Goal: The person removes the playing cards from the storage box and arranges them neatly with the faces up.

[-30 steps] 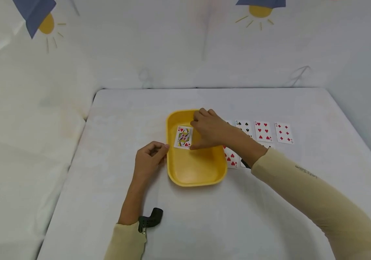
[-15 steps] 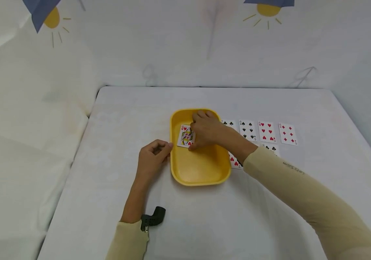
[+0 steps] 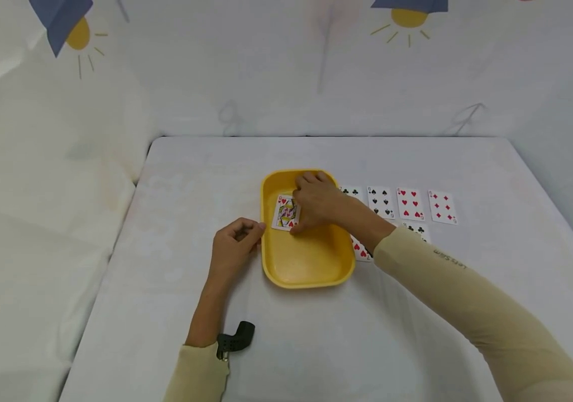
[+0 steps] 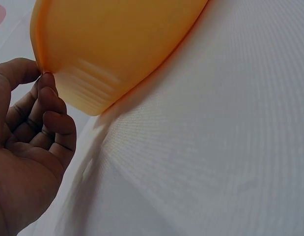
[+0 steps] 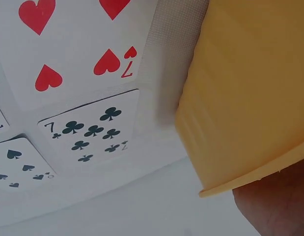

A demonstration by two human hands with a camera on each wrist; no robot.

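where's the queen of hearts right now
In the head view the queen of hearts lies in the yellow tray's far left part, under the right hand's fingertips, left of the card rows.

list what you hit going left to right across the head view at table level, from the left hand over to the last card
left hand → queen of hearts in the yellow tray → right hand → club card → spade card → heart card → diamond card
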